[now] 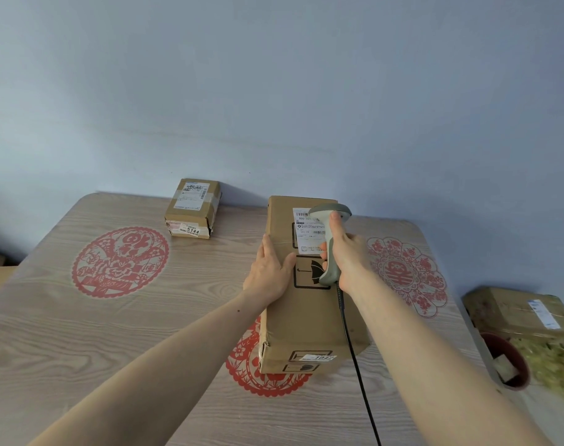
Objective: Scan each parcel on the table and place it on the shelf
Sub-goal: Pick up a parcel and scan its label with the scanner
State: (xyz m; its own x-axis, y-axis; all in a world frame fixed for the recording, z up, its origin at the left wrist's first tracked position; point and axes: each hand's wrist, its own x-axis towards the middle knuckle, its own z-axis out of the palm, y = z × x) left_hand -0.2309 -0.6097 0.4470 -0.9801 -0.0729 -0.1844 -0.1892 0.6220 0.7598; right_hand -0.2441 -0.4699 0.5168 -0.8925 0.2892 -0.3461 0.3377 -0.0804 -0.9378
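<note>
A long brown cardboard parcel (pixel 306 313) lies on the wooden table (pixel 113 333), running away from me, with a white shipping label (pixel 303 226) on its top face. My left hand (pixel 269 275) rests flat on the parcel's top left edge, fingers straight. My right hand (pixel 346 255) grips a grey handheld barcode scanner (pixel 330 220), whose head hangs just over the label. The scanner's black cable (pixel 354 355) trails down across the parcel toward me. A smaller taped parcel (pixel 192 207), numbered 5144, sits at the far left of the table by the wall.
Red paper-cut patterns (pixel 120 262) decorate the tabletop. Beyond the table's right edge stands a dark red pot (pixel 509 362) with green foliage, and behind it another brown box (pixel 518 310). A blue wall rises directly behind the table.
</note>
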